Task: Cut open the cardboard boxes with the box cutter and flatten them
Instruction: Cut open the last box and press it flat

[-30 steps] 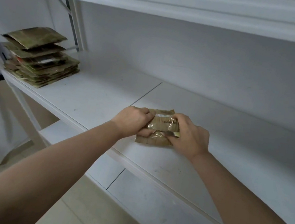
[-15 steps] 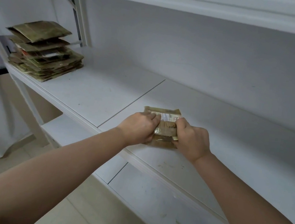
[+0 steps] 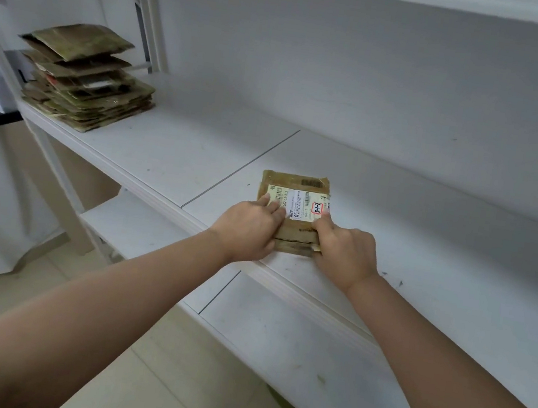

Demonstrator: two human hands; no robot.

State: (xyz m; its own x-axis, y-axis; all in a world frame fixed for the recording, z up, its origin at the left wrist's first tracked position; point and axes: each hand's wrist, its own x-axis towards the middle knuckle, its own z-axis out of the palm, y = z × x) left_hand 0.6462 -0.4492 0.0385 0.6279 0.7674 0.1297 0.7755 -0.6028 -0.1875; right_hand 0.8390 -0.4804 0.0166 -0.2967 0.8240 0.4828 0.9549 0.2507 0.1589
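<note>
A small brown cardboard box point(image 3: 298, 182) with a white shipping label lies flat on the white shelf point(image 3: 178, 153), close to its front edge. My left hand point(image 3: 250, 227) presses on the box's left side, its fingers straight over the label. My right hand point(image 3: 345, 252) presses on the right side with its index finger stretched out. Its other fingers are curled round the box cutter point(image 3: 317, 246), of which only a small yellowish tip shows at the box's near right corner.
A stack of flattened cardboard boxes point(image 3: 87, 81) sits at the shelf's far left end, beside the metal upright point(image 3: 149, 14). Another shelf board runs overhead and a lower shelf point(image 3: 292, 345) lies below. The wall stands close behind.
The box was held up off the shelf between both hands and worked on. It now lies flat with its label up, and both hands press on it.
</note>
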